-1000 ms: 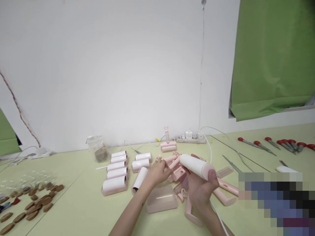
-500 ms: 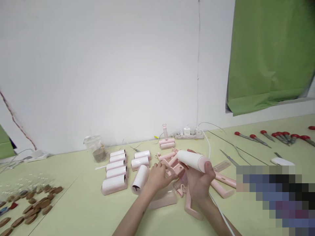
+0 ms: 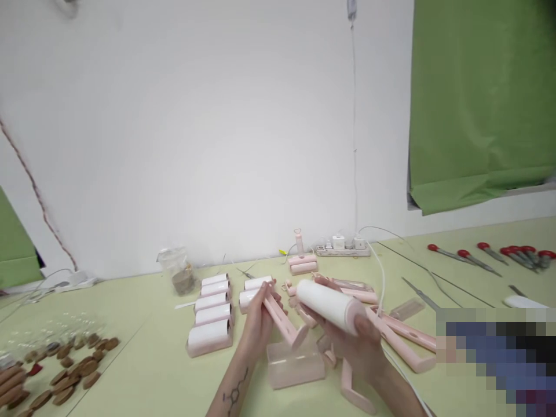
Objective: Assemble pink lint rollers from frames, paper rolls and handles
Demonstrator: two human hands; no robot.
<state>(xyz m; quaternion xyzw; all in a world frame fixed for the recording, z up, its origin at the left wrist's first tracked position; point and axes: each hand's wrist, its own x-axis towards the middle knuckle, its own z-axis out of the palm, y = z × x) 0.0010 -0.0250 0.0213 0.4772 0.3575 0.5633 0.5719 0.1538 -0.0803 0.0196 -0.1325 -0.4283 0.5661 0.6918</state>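
Note:
My left hand [image 3: 257, 323] is closed round a pink plastic handle piece [image 3: 282, 318], which slants down to the right. In my right hand [image 3: 351, 341] is a white roller [image 3: 328, 302] with a pink end, its far end pointing up and left. Below and between the hands lies a clear pinkish cover [image 3: 295, 364] on the table. More pink handle parts [image 3: 402, 341] are scattered beside and beneath my right hand. White rollers in pink trays [image 3: 211, 335] stand in a column left of my left hand.
A power strip [image 3: 343, 251] with chargers lies by the wall, its white cable running past my right hand. Red-tipped tools [image 3: 478, 263] are at the right. Wooden pieces [image 3: 80, 370] lie at the left, a plastic bag [image 3: 180, 275] behind. Pixelated area lower right.
My left hand has picked up a pink handle piece from the pile and moved slightly left. The roller in my right hand has shifted left. The view has tilted a little upward.

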